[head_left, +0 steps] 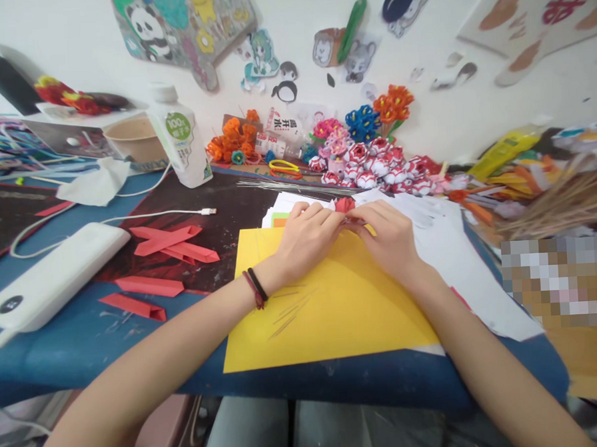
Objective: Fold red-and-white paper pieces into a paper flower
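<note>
My left hand and my right hand meet above the far part of a yellow paper sheet. Between their pinched fingertips is a small folded red paper piece, partly covered by the fingers. Both hands are closed on it. Thin brown sticks lie on the yellow sheet under my left wrist. White paper sheets spread beneath and to the right of my right forearm. Folded red paper strips rest to the left, some crossing each other on the dark mat.
A white power bank with a cable lies at the left. Behind it stand a white bottle and a paper bowl. Red-and-white paper flowers are heaped along the wall. Thin wooden sticks lie at the right.
</note>
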Demonstrator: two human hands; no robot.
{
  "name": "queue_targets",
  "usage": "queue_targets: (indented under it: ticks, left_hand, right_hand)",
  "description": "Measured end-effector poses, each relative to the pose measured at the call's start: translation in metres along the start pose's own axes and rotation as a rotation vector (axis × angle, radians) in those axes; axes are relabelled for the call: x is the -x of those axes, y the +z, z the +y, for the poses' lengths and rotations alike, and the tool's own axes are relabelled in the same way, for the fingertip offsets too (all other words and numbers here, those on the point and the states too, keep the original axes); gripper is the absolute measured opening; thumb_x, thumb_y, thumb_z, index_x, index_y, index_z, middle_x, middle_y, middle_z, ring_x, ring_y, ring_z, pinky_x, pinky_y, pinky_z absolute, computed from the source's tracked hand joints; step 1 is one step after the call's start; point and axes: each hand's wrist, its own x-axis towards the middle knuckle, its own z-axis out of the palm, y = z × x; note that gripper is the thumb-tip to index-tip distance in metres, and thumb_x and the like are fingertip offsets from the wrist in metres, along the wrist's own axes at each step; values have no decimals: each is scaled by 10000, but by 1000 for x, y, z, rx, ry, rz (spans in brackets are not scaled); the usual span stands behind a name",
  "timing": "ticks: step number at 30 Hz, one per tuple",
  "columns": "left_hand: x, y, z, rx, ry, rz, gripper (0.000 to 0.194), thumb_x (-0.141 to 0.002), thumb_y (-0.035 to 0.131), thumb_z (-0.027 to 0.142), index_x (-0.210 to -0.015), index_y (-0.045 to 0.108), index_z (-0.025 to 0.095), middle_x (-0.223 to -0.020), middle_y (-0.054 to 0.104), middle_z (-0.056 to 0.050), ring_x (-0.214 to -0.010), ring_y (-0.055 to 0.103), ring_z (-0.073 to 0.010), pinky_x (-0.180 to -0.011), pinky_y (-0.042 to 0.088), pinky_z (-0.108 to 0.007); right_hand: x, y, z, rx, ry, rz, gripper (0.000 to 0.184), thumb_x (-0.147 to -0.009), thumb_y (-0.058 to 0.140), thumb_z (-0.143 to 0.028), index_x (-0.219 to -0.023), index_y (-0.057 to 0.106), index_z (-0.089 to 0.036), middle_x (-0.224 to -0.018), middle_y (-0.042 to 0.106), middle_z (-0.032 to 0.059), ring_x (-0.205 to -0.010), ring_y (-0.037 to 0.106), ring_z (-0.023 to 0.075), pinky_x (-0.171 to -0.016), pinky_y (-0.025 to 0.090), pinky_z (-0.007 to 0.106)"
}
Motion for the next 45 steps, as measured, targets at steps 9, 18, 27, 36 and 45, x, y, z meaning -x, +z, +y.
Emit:
queue_targets:
  ticks: [9, 18, 27, 36, 45]
  left_hand:
    - [3, -1, -3, -19, 28, -31, 168, -1011, 443, 214, -1001, 610, 230, -823, 677, 10, -877, 545, -171, -807, 331, -355]
    - [3, -2, -3, -29, 50, 4, 152, -1012, 451, 207, -1013, 602, 229, -846, 693, 27, -873, 547, -156, -810, 330, -351]
    - [3, -1, -3, -28, 37, 0, 145, -1017, 455, 236, -1007, 599, 227, -869, 695, 31, -860, 542, -144, -812, 327, -344]
    - [2, -1, -3, -4, 42, -22, 177, -1028, 434, 268, -998, 604, 229, -869, 696, 31, -865, 545, -138, -813, 324, -342]
    - [0, -11, 2, -104, 155, -50, 169, -1021, 410, 185, -974, 572, 186, -853, 653, 7, -827, 529, -154, -795, 340, -343]
  right_hand:
    - [0, -2, 1, 13, -33, -30, 152, -942, 512, -177, -963, 657, -218, -896, 716, 60, -843, 609, 229, -727, 461, 373]
    - [-2, -4, 1, 30, -85, 15, 132, -921, 533, -140, -930, 652, -196, -875, 717, 59, -816, 609, 220, -706, 468, 357]
    - [-3, -6, -3, 54, -113, 17, 97, -880, 570, -125, -900, 641, -189, -843, 701, 54, -795, 593, 213, -694, 466, 352]
    - [-3, -6, 0, 69, -111, 72, 68, -855, 618, -149, -809, 625, -198, -759, 688, 35, -747, 592, 198, -665, 455, 345]
    - [-4, -8, 0, 112, -110, 102, 115, -840, 615, -130, -749, 606, -201, -687, 651, 32, -733, 548, 204, -655, 430, 347]
